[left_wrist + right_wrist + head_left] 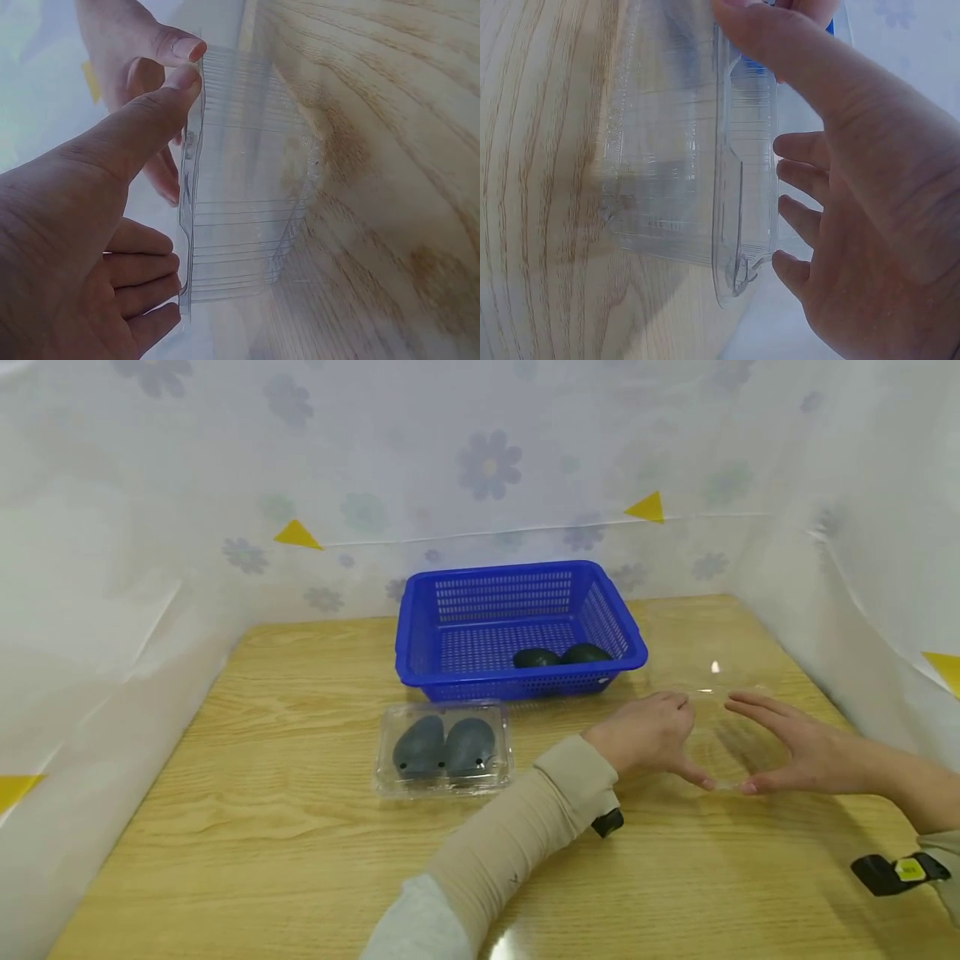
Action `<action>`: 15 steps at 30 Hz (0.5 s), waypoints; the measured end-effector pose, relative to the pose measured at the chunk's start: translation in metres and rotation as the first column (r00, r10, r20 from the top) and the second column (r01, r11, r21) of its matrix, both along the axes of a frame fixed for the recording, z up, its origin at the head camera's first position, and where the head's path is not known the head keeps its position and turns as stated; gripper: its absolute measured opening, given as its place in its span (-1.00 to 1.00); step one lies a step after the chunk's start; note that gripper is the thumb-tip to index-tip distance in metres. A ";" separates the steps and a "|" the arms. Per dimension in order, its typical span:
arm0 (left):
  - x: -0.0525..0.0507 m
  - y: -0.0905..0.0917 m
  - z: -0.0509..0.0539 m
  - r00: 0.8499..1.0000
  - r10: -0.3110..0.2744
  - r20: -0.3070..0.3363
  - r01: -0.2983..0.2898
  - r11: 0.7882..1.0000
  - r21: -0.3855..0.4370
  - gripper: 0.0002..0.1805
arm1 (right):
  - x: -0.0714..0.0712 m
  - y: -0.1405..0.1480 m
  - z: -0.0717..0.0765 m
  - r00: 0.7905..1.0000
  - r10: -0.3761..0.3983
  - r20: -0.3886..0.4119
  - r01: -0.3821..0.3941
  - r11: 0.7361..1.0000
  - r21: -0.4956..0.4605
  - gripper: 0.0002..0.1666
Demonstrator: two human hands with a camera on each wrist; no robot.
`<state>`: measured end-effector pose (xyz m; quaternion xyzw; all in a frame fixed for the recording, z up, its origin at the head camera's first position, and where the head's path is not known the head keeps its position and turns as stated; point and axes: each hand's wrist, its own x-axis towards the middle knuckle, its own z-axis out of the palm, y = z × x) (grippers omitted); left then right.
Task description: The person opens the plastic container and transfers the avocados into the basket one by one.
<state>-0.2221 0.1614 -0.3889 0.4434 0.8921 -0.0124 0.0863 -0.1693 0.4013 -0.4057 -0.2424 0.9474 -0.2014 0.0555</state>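
On the right side of the table stands a clear plastic clamshell box [716, 752], its transparent lid [712, 647] folded back behind it. No contents show inside the box. My left hand [652, 737] is at its left side, thumb touching the near rim, fingers spread toward the back. Opposite it, my right hand [813, 750] has its thumb at the near rim and fingers extended toward the hinge side. The thumbs nearly meet. In the right wrist view, the fingers [802, 176] are loosely bent beside the rim. The left wrist view shows the box's ribbed wall [240, 172].
A blue plastic basket [517, 678] sits at the back, holding two dark avocados [536, 658]. In front of it lies a clear clamshell [382, 777] with two avocados [470, 745] inside. White patterned sheeting [487, 468] surrounds the wooden table [262, 843].
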 end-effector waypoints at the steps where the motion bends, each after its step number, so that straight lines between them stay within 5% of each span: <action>1: 0.000 0.001 0.000 1.000 0.005 0.007 -0.005 1.000 -0.007 -0.07 | 0.000 0.000 0.000 1.000 0.001 -0.004 -0.001 1.000 0.003 0.26; 9: -0.001 0.004 0.000 0.998 0.033 0.055 -0.032 0.999 -0.023 -0.02 | -0.001 0.002 0.001 1.000 -0.008 -0.021 0.009 0.999 0.037 0.26; 15: 0.006 -0.003 -0.004 0.997 -0.041 -0.069 0.041 0.999 0.001 0.08 | -0.003 0.005 0.001 1.000 -0.016 -0.006 0.017 1.000 0.018 0.24</action>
